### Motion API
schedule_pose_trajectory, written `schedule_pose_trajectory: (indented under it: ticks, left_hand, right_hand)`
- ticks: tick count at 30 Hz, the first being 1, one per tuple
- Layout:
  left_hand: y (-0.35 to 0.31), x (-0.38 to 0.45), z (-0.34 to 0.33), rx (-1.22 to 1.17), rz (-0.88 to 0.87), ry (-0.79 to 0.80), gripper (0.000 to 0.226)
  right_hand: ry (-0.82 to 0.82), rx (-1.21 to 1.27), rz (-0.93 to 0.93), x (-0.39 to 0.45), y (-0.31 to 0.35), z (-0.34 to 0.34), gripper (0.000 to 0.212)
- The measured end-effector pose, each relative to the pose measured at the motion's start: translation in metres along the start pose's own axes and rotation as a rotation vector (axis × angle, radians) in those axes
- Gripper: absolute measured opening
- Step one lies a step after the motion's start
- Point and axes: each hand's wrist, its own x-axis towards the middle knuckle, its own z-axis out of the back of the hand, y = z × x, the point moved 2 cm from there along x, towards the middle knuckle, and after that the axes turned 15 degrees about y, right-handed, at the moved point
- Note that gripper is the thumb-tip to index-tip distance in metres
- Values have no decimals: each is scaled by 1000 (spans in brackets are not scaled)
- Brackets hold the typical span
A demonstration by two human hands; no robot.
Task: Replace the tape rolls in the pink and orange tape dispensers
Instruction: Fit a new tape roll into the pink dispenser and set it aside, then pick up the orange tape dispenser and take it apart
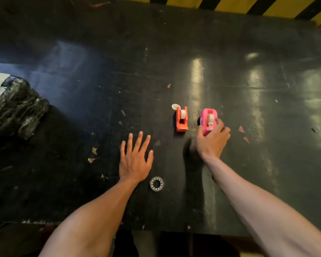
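Note:
The orange tape dispenser (182, 118) stands on the black table with a white tape roll seated in it. Just right of it is the pink tape dispenser (208, 119), also holding a roll. My right hand (212, 140) grips the pink dispenser's near end, thumb on its left side and fingers on its right. My left hand (134, 159) lies flat on the table with fingers spread, holding nothing. A loose clear tape roll (156, 183) lies flat close to my left wrist, on its right. A small pale round piece (175, 106) rests behind the orange dispenser.
A bundle wrapped in shiny black plastic (17, 106) sits at the table's left edge. Torn tape scraps (94, 154) dot the black table (248, 89). A yellow and black striped barrier (248, 5) runs along the far edge. The table's near edge lies below my forearms.

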Motion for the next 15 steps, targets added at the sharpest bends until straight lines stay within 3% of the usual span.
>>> schedule_pose_trajectory:
  ticks: [1,3,6,11,15]
  left_hand:
    - [0,0,0,1,-3,-1,63]
    - [0,0,1,1,-10,-1,62]
    - [1,0,3,-13,-15,3,63]
    - [6,1,9,-79,-81,98,67]
    - [9,0,28,-273,-106,212,71]
  right_hand:
    - [8,42,101,-8,7,-6,68]
    - [175,100,188,-15,21,-24,70]
    - [332,94,84,-9,38,-49,79]
    - [357,73,-82,11,37,-54,46]
    - [503,3,71,-4,20,-44,41]
